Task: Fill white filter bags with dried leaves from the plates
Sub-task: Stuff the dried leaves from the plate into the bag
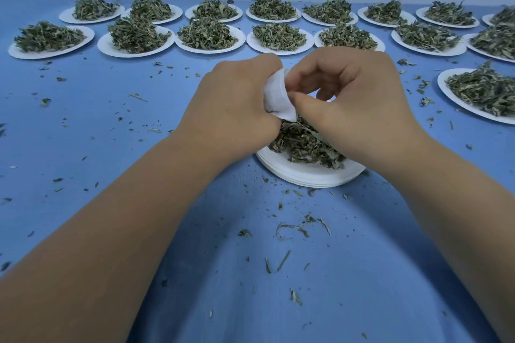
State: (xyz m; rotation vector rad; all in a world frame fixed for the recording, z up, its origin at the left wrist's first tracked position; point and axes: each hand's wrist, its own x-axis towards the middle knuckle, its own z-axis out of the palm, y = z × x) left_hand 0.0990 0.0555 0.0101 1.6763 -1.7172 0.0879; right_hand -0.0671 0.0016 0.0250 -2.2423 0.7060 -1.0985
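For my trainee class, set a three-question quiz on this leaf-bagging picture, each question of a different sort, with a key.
1. True or false: the white filter bag lies flat, with no hand on it.
2. The bag is held over: A) a far-row plate; B) the nearest plate; C) bare cloth.
3. Short answer: which hand has its fingers wrapped round the bag?

Key
1. False.
2. B.
3. The left hand.

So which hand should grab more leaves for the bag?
Probably the right hand: the left hand grips the white filter bag, while the right pinches its edge, above the dried leaves.
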